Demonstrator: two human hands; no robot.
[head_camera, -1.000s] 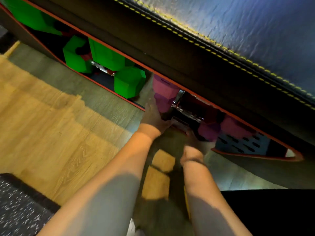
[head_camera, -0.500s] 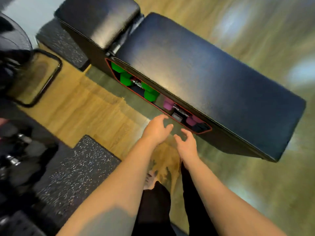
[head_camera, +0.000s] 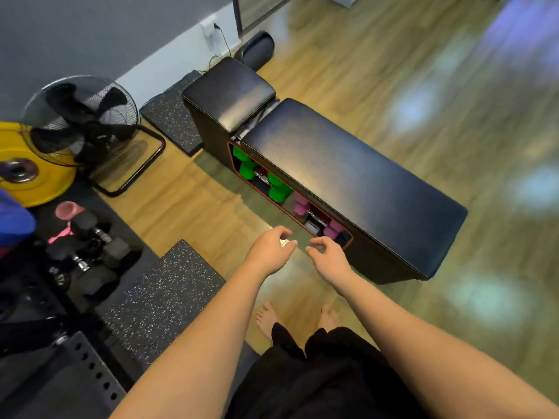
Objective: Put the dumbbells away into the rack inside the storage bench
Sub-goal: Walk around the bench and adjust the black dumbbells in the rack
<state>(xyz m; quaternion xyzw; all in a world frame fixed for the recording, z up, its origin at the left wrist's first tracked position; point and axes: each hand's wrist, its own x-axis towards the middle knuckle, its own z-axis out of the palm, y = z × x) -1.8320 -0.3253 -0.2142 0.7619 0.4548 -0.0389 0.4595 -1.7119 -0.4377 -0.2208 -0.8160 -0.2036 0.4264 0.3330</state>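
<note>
Both my hands, left hand (head_camera: 272, 249) and right hand (head_camera: 328, 255), hung empty, fingers loosely curled; green dumbbells (head_camera: 279, 189) and pink dumbbells (head_camera: 302, 207) sat racked inside the storage bench (head_camera: 348, 182); likely dense, rigid, best gripped mid-handle

Both forearms are bare from elbow to wrist, with no sleeves, watch, bands or rings showing on the left hand (head_camera: 270, 248) or the right hand (head_camera: 327, 256). The lower body is covered by loose black trousers (head_camera: 326, 376) of a soft, matte fabric that falls in folds and ends in wide hems. Beneath the hems, both feet (head_camera: 266, 317) are bare, without socks or shoes.
</note>
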